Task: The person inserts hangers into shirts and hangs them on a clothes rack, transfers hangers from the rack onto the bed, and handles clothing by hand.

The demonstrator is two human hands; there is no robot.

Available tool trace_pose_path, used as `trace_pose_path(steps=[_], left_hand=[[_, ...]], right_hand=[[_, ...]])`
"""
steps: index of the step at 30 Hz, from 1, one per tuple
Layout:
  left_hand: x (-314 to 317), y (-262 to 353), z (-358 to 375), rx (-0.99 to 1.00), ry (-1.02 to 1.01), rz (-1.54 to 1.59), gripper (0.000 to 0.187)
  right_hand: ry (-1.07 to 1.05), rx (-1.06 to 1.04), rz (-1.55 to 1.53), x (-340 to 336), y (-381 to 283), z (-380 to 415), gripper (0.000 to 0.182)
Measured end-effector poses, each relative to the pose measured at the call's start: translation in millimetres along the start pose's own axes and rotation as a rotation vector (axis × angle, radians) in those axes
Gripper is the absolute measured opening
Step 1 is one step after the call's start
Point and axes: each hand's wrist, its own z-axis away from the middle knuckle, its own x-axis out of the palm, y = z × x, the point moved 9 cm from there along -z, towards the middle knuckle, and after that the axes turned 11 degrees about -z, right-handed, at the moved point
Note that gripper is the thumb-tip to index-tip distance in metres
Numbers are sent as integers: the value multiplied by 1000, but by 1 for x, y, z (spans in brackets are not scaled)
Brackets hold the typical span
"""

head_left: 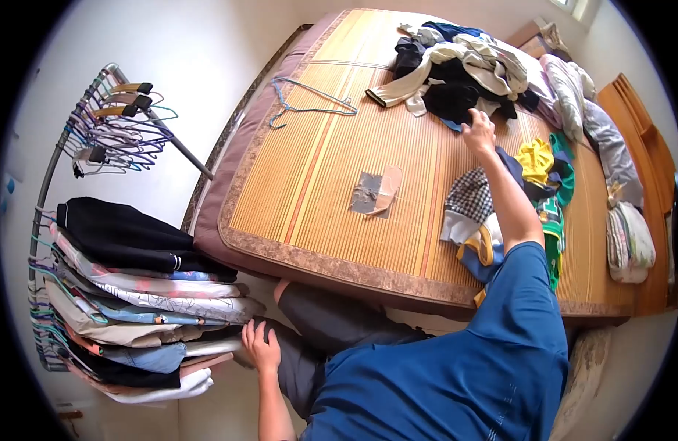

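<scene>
My right hand (480,134) reaches over the bed to the near edge of a heap of clothes. Its fingers are apart and slightly curled, right beside a black garment (451,95). A cream long-sleeved top (493,62) lies across the heap. Below my right forearm a second pile holds a black-and-white checked garment (468,195), a yellow garment (534,160) and a green garment (552,220). My left hand (262,347) hangs low by my leg with fingers loosely spread, close to the ends of the clothes on the rack.
A grey metal rack (48,169) stands at left, with bare hangers (122,132) above and hung clothes (148,294) below. A blue hanger (313,99) lies on the bamboo mat (295,191). Folded bedding (629,242) sits by the wooden headboard (648,147).
</scene>
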Motion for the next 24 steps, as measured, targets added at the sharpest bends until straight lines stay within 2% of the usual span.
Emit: trace_pose_path(steps=[1,2,4,6,7,8,10,11,12,14,15,16,18,22,24], left_hand=[[0,1,1,-16,3,2,33],[0,2,2,-20,10,10,32],[0,3,3,-35,19,19,32],[2,5,3,-53,20,47,31],[2,6,2,-57,22,48,31],[3,6,1,-52,16,29,31],[3,7,-1,-44,9,10,31],[4,7,-2,-49,-2,5,30],[6,7,-3,-54,-12,0,30],[7,7,-4,-52,-14,0,30],[7,6,-4,-55,-16,1,30],[8,5,-4,-54,-16,-2,30],[8,4,-5,-50,-7,13,30],[10,4,-3,-60,1,22,30],[10,5,-5,-47,7,8,29]], right_hand=[[-8,71,-91,7,9,-16,72],[-6,137,-129,14,20,-26,78],[-67,250,-116,8,8,-22,72],[-192,262,-48,19,8,-30,57],[-259,258,-38,28,10,-36,39],[-261,256,-39,36,12,-38,39],[-180,262,-152,41,14,-41,29],[-82,205,-109,38,10,-44,33],[-80,207,-110,37,9,-42,33],[165,101,-21,15,-1,-33,43],[180,145,-36,13,3,-34,56],[180,147,-37,10,4,-37,56],[-190,295,-76,33,19,-39,59],[-309,280,12,35,9,-31,48],[-272,248,12,38,6,-24,43]])
